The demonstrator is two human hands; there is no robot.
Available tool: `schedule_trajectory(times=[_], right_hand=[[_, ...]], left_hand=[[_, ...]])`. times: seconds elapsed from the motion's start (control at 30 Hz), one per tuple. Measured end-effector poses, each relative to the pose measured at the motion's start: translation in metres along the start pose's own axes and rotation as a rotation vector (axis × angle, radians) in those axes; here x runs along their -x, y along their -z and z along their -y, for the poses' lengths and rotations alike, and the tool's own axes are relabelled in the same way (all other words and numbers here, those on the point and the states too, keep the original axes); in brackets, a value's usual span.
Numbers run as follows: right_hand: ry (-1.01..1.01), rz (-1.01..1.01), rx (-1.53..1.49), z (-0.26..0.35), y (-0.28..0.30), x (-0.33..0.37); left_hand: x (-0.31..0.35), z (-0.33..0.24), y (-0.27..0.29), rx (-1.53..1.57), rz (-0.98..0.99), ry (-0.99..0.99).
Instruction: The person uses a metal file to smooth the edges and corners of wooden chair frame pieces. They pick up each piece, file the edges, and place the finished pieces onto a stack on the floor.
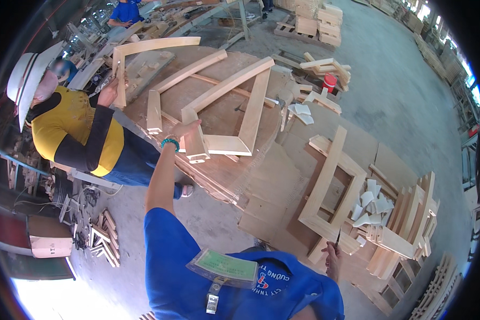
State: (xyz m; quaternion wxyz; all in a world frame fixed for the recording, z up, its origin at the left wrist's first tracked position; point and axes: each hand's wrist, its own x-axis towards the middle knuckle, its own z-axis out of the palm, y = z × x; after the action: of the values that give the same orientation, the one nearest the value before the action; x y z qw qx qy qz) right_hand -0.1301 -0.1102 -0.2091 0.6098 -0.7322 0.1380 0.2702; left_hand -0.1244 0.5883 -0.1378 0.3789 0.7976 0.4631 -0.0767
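Gripping mitred wooden frame with left hand; pinching slim dark tool in right hand, near second frame. Best keep tip off wood.

White lettering is bordering an emblem on the blue shirt; the green badge is bearing illegible print.

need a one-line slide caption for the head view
Left hand on a pale wooden frame, right hand holding a thin dark tool.

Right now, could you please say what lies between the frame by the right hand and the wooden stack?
Mainly loose white pieces, as the head view shows.
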Motion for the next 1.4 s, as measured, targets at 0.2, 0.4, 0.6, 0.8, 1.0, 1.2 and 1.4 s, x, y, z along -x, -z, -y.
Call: schedule_trajectory(times=[0.2, 0.4, 0.6, 0.8, 1.0, 1.2, 1.4], right_hand=[[0.160, 0.044, 0.111, 0.007, -0.013, -0.020], [0.278, 0.102, 0.100, -0.009, -0.013, -0.026], [0.168, 0.078, 0.157, -0.002, -0.012, -0.008], [0.242, 0.055, 0.113, -0.006, -0.005, -0.009], [0.354, 0.076, -0.198, 0.073, -0.007, 0.001], [0.951, 0.014, 0.203, 0.206, -0.010, 0.049], [1.623, -0.223, 0.686, 0.300, -0.055, 0.098]], left_hand=[[-0.014, -0.011, -0.025, 0.050, -0.358, 0.081], [0.024, -0.032, 0.015, 0.239, -0.534, 0.001], [0.087, -0.036, -0.009, 0.665, -0.291, -0.265], [0.200, -0.076, -0.087, 1.795, 0.224, -0.548], [0.280, -0.136, -0.122, 1.763, 0.502, -0.769], [0.310, -0.152, -0.119, 1.428, 0.607, -0.769], [0.342, -0.162, -0.119, 1.239, 0.655, -0.756]])
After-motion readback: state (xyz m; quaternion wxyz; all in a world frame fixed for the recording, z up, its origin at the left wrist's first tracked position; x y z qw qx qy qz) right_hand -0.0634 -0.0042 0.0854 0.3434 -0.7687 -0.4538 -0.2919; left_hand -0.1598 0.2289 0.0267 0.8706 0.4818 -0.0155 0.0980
